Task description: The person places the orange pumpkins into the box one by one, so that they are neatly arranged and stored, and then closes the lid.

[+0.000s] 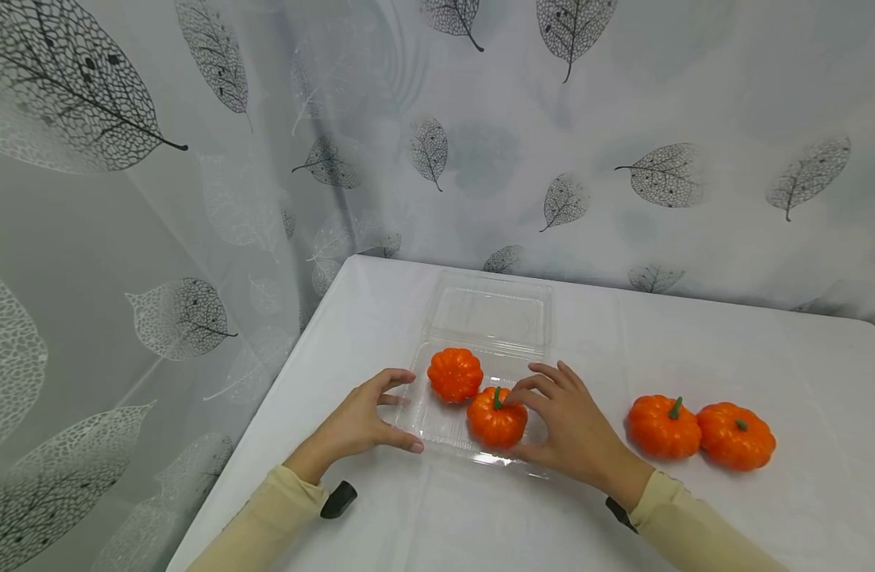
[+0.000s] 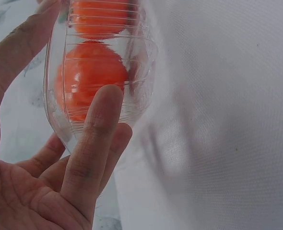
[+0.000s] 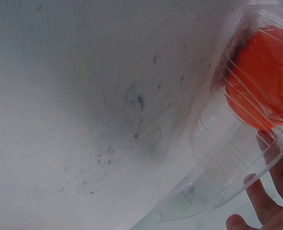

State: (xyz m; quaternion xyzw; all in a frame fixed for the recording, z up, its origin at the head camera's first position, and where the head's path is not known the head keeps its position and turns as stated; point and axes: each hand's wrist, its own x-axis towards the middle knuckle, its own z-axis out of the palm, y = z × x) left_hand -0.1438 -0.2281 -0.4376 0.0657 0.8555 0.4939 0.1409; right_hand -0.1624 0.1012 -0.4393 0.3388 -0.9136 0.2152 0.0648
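Observation:
A clear plastic clamshell box (image 1: 437,425) lies open, its lid (image 1: 492,316) folded back on the far side. Inside are two small orange pumpkins: a rear one (image 1: 455,375) and a front one (image 1: 498,419) whose green stem points up. My right hand (image 1: 573,425) curves its index finger and thumb round the right side of the front pumpkin, other fingers spread. At the box's left side, my left hand (image 1: 362,421) has its fingers and thumb apart, tips right at the rim. Through the plastic wall, the left wrist view shows an orange pumpkin (image 2: 91,79) beside my fingers.
To the right of the box, two more orange pumpkins, a left one (image 1: 664,427) and a right one (image 1: 736,437), sit side by side on the white tablecloth (image 1: 823,365). A leaf-patterned curtain (image 1: 495,151) hangs behind and to the left of the table.

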